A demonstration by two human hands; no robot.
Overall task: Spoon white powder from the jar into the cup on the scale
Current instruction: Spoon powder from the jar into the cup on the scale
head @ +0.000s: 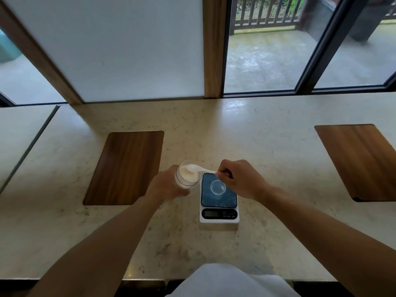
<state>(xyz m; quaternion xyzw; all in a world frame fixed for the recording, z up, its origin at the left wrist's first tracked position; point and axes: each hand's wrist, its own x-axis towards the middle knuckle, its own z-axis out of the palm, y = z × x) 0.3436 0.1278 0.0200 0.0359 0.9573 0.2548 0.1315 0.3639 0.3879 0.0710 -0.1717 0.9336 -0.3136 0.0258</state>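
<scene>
Scooping: right hand pinching white plastic spoon inside clear powder jar, left hand gripping jar. Next, probably lifting slowly toward small clear cup on white scale.

The counter is pale marble. Two wooden inlay panels sit flush in it: one at its left, one at its far right. A window stands behind the counter.

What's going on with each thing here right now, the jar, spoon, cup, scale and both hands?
Jar: open, tilted, partly full of white powder.
Spoon: bowl at the jar's mouth, over the powder.
Cup: upright on the scale, looks empty.
Scale: flat on the counter; display unreadable.
Left hand: gripping the jar.
Right hand: pinching the spoon's handle.
</scene>
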